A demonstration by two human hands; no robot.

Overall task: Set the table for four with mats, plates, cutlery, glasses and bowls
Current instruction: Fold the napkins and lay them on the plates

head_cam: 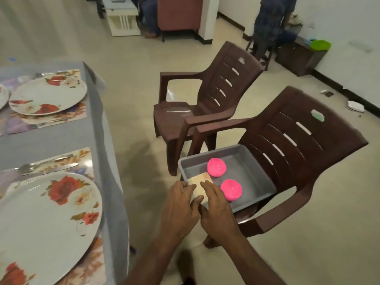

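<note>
A grey tray (242,150) stands on the seat of the near brown chair (304,140). Two pink bowls lie upside down in it, one further back (216,167) and one nearer (231,189). A pale flat card-like item (200,183) leans at the tray's near left corner. My left hand (178,204) and my right hand (214,204) hover over that corner with fingers extended, touching or almost touching the pale item. On the table at left, flowered plates (47,225) (48,95) sit on floral mats (82,159), with a spoon and knife (45,165) beside the near plate.
A second brown chair (205,103) stands behind the first. The grey-clothed table (61,136) fills the left side. People sit at the back near a white cabinet (123,21). A dark box with a green lid (320,45) stands by the right wall.
</note>
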